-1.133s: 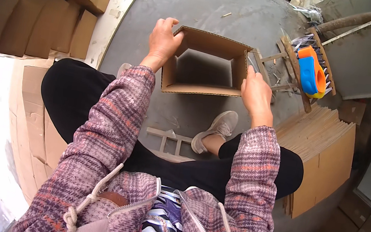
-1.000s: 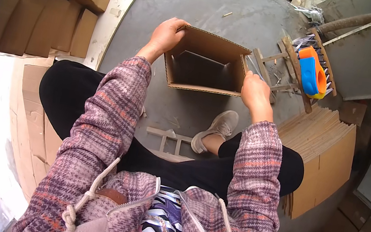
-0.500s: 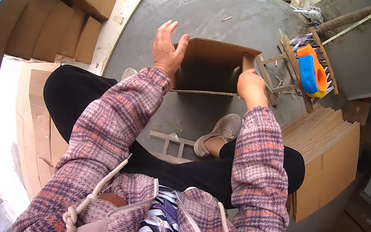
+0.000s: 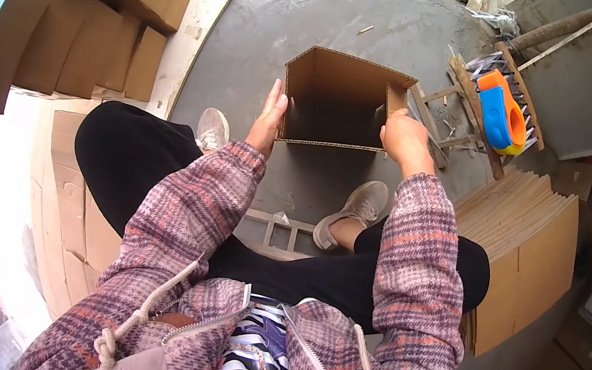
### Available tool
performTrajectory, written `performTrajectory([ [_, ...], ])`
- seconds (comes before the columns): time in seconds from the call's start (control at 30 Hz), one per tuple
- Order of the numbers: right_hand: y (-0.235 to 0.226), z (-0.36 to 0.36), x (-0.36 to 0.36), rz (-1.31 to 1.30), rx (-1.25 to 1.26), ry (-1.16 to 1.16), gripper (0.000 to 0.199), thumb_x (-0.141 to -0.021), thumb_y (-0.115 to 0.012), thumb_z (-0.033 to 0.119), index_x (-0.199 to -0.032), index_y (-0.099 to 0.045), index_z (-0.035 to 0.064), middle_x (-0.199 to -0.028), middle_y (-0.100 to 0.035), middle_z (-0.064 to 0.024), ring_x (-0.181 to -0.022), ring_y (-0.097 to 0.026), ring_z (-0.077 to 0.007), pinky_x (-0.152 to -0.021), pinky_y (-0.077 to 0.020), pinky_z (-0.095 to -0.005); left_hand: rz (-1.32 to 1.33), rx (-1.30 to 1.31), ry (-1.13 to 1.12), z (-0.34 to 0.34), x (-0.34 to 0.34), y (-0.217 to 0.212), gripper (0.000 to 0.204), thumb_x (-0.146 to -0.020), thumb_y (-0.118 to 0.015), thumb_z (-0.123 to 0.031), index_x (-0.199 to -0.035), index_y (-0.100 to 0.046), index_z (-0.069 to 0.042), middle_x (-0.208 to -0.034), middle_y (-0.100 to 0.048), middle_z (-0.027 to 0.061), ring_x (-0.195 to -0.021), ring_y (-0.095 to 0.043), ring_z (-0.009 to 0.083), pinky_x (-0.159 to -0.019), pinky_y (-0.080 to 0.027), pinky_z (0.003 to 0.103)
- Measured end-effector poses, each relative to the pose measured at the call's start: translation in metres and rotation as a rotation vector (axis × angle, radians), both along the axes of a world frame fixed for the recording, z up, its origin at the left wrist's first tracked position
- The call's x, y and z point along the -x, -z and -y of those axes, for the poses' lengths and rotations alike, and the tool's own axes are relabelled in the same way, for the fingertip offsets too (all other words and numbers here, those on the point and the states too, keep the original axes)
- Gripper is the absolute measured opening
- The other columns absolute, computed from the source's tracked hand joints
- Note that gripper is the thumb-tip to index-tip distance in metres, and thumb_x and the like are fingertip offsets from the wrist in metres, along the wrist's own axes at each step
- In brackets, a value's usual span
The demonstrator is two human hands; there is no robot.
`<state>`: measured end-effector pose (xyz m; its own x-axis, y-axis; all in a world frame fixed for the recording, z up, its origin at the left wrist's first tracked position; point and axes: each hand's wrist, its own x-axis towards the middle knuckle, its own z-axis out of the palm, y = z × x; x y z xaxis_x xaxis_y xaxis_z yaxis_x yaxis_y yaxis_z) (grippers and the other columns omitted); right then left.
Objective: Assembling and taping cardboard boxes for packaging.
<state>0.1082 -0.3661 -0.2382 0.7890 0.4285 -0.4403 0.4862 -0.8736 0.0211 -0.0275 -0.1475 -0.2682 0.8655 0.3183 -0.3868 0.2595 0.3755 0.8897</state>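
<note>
Purplish plaid sleeves [image 4: 426,255] run forward to two bare hands. The left hand [image 4: 268,118] grasps nothing: its fingers are straight, set alongside the left wall of an open cardboard box [image 4: 347,75]; whether they touch it, I cannot tell. The right hand [image 4: 404,139] is curled round the box's right wall, gripping it. The box lies between the hands and reaches beyond them, its long axis crosswise from one to the other, so neither is clearly nearer. No brand, label or readable writing shows on it. Right of the right hand stands a cardboard stack [image 4: 533,274]; beyond that hand sits an orange-and-blue plastic ring [image 4: 491,118]. Well left of the left hand, brown boxes [image 4: 83,44] are piled.
</note>
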Motion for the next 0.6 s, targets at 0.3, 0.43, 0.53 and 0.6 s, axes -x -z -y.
performTrajectory([
  [0.3, -0.019, 0.002, 0.008, -0.066, -0.085, 0.095, 0.057, -0.085, -0.061, 0.031, -0.123, -0.047, -0.0085, -0.102, -0.064, -0.022, -0.095, -0.062, -0.0346, -0.08, -0.05, -0.0418, -0.11, -1.191, 0.071, -0.022, -0.039, 0.042, 0.106, -0.07, -0.079, -0.032, -0.146, -0.01, -0.006, -0.143, -0.029, 0.0192, -0.133, -0.03, 0.0334, -0.108, -0.027, 0.042],
  [0.43, -0.001, 0.014, 0.015, 0.312, -0.545, -0.058, 0.047, -0.086, -0.06, 0.031, -0.121, -0.053, 0.0007, -0.122, -0.055, -0.0161, -0.113, -0.052, -0.0311, -0.093, -0.044, -0.0406, 0.128, -1.168, 0.011, -0.033, -0.041, 0.042, 0.099, -0.067, -0.081, -0.02, -0.144, -0.02, -0.009, -0.132, -0.046, 0.0124, -0.124, -0.041, 0.0308, -0.104, -0.03, 0.043],
  [0.53, -0.004, 0.02, 0.013, 0.321, -0.649, -0.214, 0.038, -0.088, -0.056, 0.029, -0.115, -0.059, 0.0027, -0.125, -0.054, -0.0129, -0.116, -0.05, -0.0298, -0.095, -0.0427, -0.0399, 0.266, -1.384, 0.007, -0.041, -0.049, 0.028, 0.084, -0.072, -0.077, -0.019, -0.14, -0.03, -0.007, -0.132, -0.049, 0.009, -0.117, -0.047, 0.0289, -0.1, -0.035, 0.041],
  [0.6, -0.004, 0.021, 0.013, 0.333, -0.654, -0.32, 0.034, -0.09, -0.054, 0.029, -0.11, -0.062, 0.0027, -0.122, -0.056, -0.0123, -0.114, -0.052, -0.0296, -0.094, -0.0435, -0.0394, 0.394, -1.495, -0.007, -0.041, -0.059, 0.005, 0.072, -0.073, -0.076, -0.018, -0.135, -0.04, -0.009, -0.129, -0.052, 0.0084, -0.115, -0.049, 0.0282, -0.099, -0.036, 0.04],
])
